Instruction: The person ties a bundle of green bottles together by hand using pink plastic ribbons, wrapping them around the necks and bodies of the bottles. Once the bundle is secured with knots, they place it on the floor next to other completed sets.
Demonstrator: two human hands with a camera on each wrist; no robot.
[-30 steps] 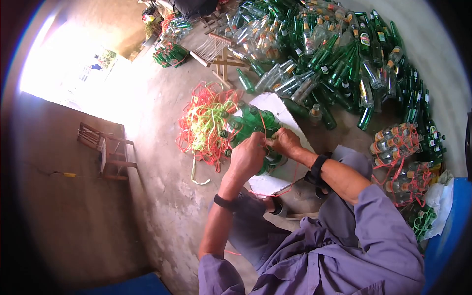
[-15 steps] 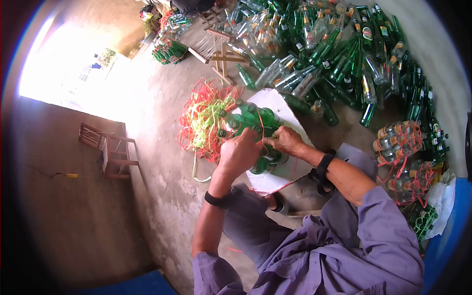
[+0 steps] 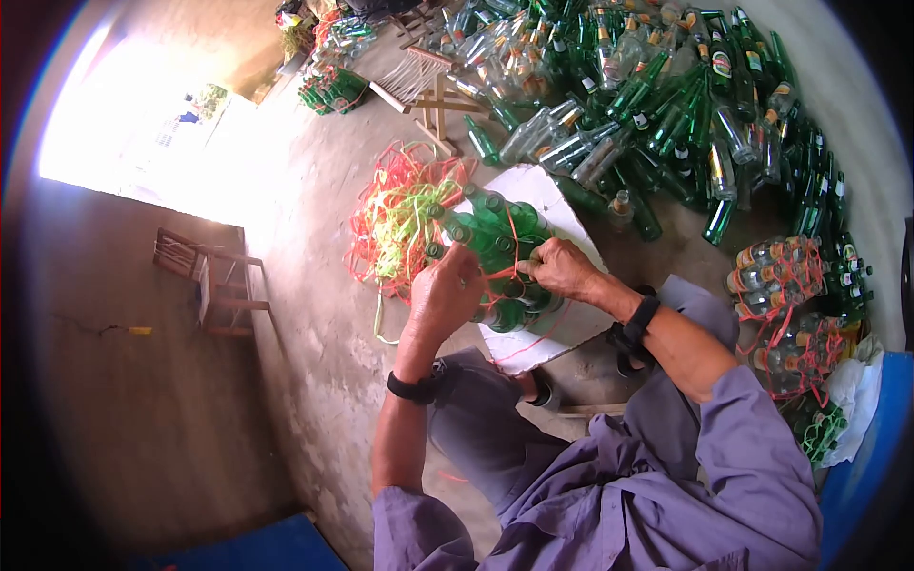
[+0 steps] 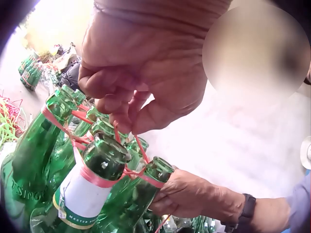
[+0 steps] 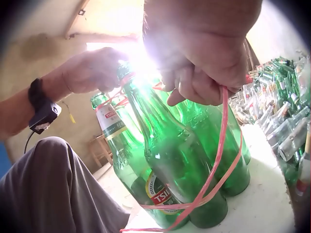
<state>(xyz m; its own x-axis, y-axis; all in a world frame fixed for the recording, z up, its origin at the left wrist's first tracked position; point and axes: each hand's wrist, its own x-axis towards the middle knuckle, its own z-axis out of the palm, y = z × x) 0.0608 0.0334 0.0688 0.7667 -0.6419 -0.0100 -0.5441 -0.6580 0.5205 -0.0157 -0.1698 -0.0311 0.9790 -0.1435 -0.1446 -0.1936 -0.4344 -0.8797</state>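
A bundle of green glass bottles [image 3: 495,224] stands upright on a white board [image 3: 578,219], with pink-red plastic twine [image 5: 219,145] around the bodies and necks. My left hand [image 3: 443,293] is above the near-left bottle necks. Its thumb and fingers pinch strands of the twine, seen close in the left wrist view. On the bundle's right side, my right hand [image 3: 568,269] has curled fingers gripping the twine, and a length hangs from it down the bottles [image 5: 170,150]. Taut twine spans between both hands. Some bottles carry white labels [image 4: 82,196].
Tangled red and yellow-green twine [image 3: 405,219] lies left of the board. A large heap of loose bottles [image 3: 647,105] fills the far right. Tied clear bottles [image 3: 776,276] stand near the right wall. Wooden stools [image 3: 224,290] stand at left and at the back [image 3: 428,95].
My left hand has moved left and slightly down, away from the right hand, drawing the twine out between them. The right hand stays beside the bundle.
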